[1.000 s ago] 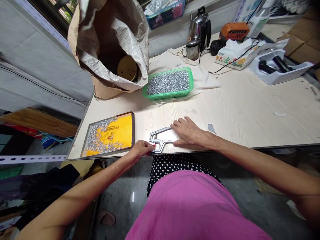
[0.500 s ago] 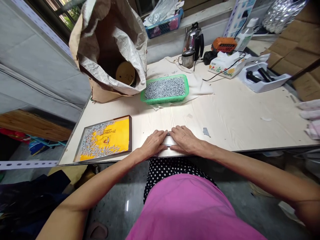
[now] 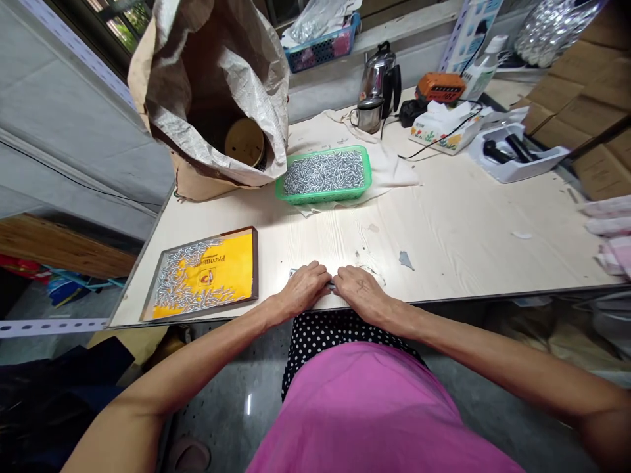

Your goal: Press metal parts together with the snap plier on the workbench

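At the table's front edge, my left hand (image 3: 306, 286) and my right hand (image 3: 361, 290) are close together, fingers curled down and closed. Between them a narrow greyish strip of something (image 3: 330, 286) shows; the fingers hide most of it, and I cannot make out its kind. A small silvery bit sticks out behind my left hand. To the left lies a shallow tray (image 3: 255, 263) with a yellow sheet (image 3: 231, 263) and many small metal pins (image 3: 172, 282). Farther back, a green plastic basket (image 3: 325, 197) is full of similar metal pieces (image 3: 325, 171).
A large open woven sack (image 3: 266, 79) stands at the back left. Behind the basket are a steel kettle (image 3: 379, 75), a metal cup (image 3: 369, 117), an orange battery (image 3: 440, 87), a tissue pack (image 3: 438, 131) and a white tray (image 3: 522, 167). Cardboard boxes (image 3: 582, 85) rise at the right.
The pale flat surface that showed between my hands is now mostly covered. My fingers have curled in and down around it. The tray and basket stay in place; the view has shifted slightly.
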`<action>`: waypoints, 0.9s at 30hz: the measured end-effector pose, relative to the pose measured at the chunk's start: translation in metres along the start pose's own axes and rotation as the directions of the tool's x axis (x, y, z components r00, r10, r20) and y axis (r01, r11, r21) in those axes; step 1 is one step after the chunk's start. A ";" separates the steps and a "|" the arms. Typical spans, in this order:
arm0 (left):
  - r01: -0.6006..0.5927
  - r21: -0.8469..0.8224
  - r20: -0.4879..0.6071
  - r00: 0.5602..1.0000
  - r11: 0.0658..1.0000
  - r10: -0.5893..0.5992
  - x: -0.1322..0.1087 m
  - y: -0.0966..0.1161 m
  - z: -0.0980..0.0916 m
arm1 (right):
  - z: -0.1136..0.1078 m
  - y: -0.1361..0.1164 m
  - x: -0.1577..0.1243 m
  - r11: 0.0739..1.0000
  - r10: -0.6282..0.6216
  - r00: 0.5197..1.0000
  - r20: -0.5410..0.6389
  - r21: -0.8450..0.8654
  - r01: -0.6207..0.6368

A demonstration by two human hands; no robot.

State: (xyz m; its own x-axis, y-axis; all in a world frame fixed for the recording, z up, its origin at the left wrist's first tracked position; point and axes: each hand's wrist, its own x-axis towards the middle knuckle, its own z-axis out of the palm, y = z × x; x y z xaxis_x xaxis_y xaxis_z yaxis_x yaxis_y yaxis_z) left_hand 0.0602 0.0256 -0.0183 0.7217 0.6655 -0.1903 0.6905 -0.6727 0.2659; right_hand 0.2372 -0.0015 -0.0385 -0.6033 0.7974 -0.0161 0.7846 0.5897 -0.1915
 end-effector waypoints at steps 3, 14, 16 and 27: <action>0.020 -0.008 -0.003 1.000 1.000 -0.020 0.001 0.000 -0.005 | -0.005 0.011 0.000 1.000 -0.007 1.000 -0.028 0.009 0.007; 0.011 -0.091 -0.210 0.977 0.996 -0.030 -0.038 0.050 0.046 | -0.012 0.062 0.031 0.999 0.038 0.998 -0.054 0.019 -0.037; 0.008 -0.132 -0.193 0.981 0.991 -0.033 -0.039 0.056 0.048 | -0.019 0.068 0.043 0.998 0.065 0.995 -0.074 -0.010 -0.066; 0.007 -0.259 -0.223 0.973 0.966 -0.067 -0.041 0.059 0.058 | -0.028 -0.036 0.070 0.840 -0.541 0.834 0.110 0.018 0.543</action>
State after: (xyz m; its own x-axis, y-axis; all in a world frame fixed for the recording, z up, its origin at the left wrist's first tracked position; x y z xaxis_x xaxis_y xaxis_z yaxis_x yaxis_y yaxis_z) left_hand 0.0740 -0.0600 -0.0499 0.6448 0.7643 0.0079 0.6594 -0.5614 0.4999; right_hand 0.1708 0.0362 -0.0053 -0.9434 0.3313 -0.0175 0.3286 0.9258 -0.1870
